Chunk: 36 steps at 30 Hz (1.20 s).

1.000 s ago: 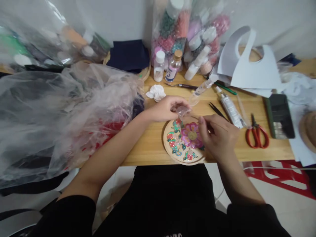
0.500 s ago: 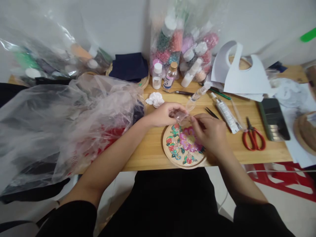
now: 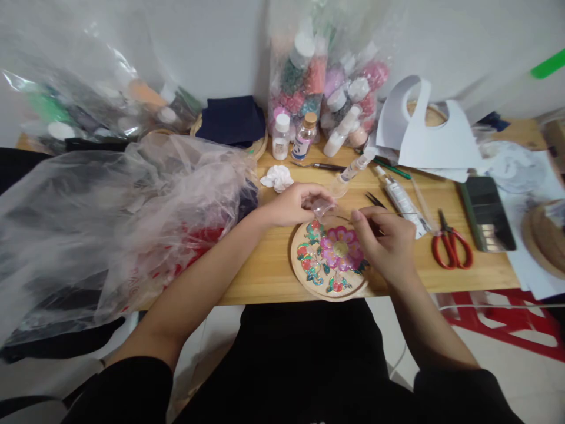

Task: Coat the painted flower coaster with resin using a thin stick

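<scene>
A round wooden disc [image 3: 304, 280] lies at the table's near edge, decorated with a pink flower [image 3: 339, 248] and small red and green shapes. My left hand [image 3: 293, 204] is closed on a small clear container [image 3: 323, 208], held tilted just above the disc's far rim. My right hand [image 3: 385, 242] hovers over the disc's right side, its fingers pinched on a thin dark tool that I can barely make out, the tip near the container.
Large crumpled plastic bags [image 3: 110, 206] fill the left. At the back stand bags of bead jars [image 3: 326, 82] and small bottles [image 3: 304, 136]. To the right lie a glue tube [image 3: 401, 199], tweezers [image 3: 375, 200], red scissors [image 3: 450, 247], a phone [image 3: 485, 213], and white paper [image 3: 424, 135].
The camera tilted slightly between frames. My right hand reached toward the clear container half a second ago, then drew back a little to the right. My left hand kept its grip.
</scene>
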Each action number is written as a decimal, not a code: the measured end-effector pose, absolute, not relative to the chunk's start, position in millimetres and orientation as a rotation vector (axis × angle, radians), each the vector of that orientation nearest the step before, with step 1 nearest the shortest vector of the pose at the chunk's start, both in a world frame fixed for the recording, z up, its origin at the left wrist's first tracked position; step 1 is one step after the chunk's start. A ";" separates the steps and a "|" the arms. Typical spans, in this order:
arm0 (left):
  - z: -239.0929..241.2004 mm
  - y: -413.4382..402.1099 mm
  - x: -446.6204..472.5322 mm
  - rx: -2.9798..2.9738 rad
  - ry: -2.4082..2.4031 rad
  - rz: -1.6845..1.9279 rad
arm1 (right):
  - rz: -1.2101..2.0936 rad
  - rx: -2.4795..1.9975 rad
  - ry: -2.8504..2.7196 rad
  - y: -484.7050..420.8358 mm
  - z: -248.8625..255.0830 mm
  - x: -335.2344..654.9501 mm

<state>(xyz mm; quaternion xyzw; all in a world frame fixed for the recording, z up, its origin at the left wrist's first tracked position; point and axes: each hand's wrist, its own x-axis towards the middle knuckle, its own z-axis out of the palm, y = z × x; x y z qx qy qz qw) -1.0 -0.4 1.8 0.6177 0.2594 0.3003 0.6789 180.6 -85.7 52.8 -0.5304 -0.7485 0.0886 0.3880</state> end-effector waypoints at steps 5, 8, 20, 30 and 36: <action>0.2 -1.2 0.9 1.349 0.563 0.698 | 0.291 -1.211 -1.998 -106.9 53.9 185.4; -0.2 -1.1 1.9 1.329 0.554 0.708 | 0.293 -1.161 -2.150 -122.9 48.8 186.5; 7.1 -2.1 3.0 1.337 0.600 0.692 | 0.175 -1.123 -2.320 -139.0 37.6 181.4; 4.8 -1.7 1.6 1.433 0.612 0.716 | 0.168 -1.146 -2.330 -138.4 35.8 181.7; 5.5 -2.2 2.1 1.391 0.615 0.682 | 0.196 -1.149 -2.343 -138.0 34.3 181.8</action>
